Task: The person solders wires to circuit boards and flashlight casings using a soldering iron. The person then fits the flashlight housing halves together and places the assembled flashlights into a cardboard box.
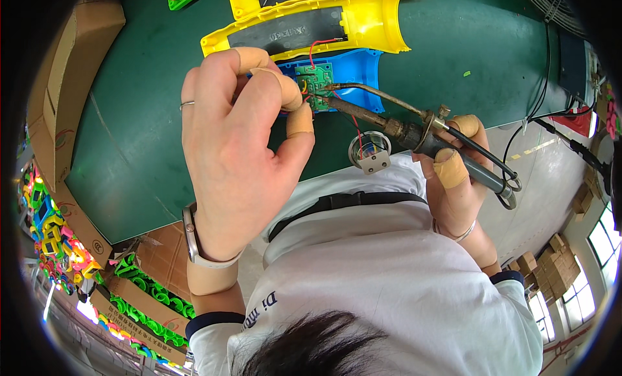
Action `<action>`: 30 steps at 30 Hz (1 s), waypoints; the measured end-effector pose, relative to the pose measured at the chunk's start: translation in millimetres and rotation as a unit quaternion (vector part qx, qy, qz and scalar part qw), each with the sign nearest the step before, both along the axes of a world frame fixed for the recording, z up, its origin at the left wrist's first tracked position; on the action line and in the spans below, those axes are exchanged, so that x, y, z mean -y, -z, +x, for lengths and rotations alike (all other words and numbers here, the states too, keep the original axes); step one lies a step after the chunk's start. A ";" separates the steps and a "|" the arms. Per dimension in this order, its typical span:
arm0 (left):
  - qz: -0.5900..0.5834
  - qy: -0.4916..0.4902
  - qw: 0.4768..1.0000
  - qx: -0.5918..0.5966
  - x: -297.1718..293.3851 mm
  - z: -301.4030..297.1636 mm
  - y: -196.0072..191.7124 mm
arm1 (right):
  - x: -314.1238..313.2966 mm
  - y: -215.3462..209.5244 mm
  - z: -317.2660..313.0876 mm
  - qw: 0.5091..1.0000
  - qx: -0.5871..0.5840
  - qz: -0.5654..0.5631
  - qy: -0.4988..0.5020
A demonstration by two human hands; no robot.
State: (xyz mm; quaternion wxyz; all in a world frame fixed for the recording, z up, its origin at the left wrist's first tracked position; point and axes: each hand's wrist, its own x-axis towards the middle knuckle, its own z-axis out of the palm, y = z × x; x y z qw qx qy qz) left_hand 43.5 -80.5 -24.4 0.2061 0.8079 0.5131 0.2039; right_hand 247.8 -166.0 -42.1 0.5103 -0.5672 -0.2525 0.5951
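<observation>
My right hand (457,165) is wrapped round a soldering iron (414,137) with a thin metal feed tube (379,93) clamped along it. The tips of the iron and the tube meet at a green circuit board (321,72), which lies in a blue plastic shell (366,68). My left hand (240,129) is pinched closed at the board's left edge, beside short red and yellow wires; what its fingertips hold is hidden. Tan finger covers wrap fingers of both hands. A round part with a metal bracket (372,162) sits near the table's front edge, wires running to it.
Yellow plastic shells (379,19) lie behind the blue one on the green table (466,84); a red wire runs from the board to the nearer. Cardboard boxes (94,39) line the left side. Black cables (547,71) and a dark box (573,65) are at the right.
</observation>
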 end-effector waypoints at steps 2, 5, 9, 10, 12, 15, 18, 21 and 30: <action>0.001 0.001 1.000 -0.003 -1.0 0.4 -0.7 | 0.3 0.1 1.4 1.000 0.004 -0.002 -0.005; 0.004 0.003 1.000 -0.010 -1.9 1.8 -2.4 | -1.5 -1.6 -1.5 1.000 -0.002 -0.009 0.011; 0.002 0.012 1.000 -0.023 -2.7 1.7 -2.9 | -2.3 -1.0 -4.6 1.000 0.014 -0.020 0.016; 0.002 0.012 1.000 -0.023 -3.1 2.1 -3.6 | -3.9 -1.9 -5.4 0.998 -0.030 -0.013 0.058; 0.005 0.016 1.000 -0.026 -3.9 3.3 -4.7 | -5.8 -0.3 -3.1 0.992 -0.074 -0.005 0.100; 0.008 0.016 0.999 -0.026 -3.8 2.2 -4.5 | -8.8 5.8 5.4 0.990 -0.098 0.057 0.083; -0.006 0.015 0.999 -0.036 -4.2 2.9 -5.9 | -12.7 5.2 7.3 0.990 -0.089 0.082 0.076; -0.002 0.017 0.999 -0.041 -4.9 2.8 -7.0 | -14.6 4.9 9.0 0.989 -0.087 0.087 0.076; 0.071 0.022 0.997 0.017 -4.7 -6.9 11.9 | -26.1 5.9 19.6 0.985 -0.090 0.140 0.046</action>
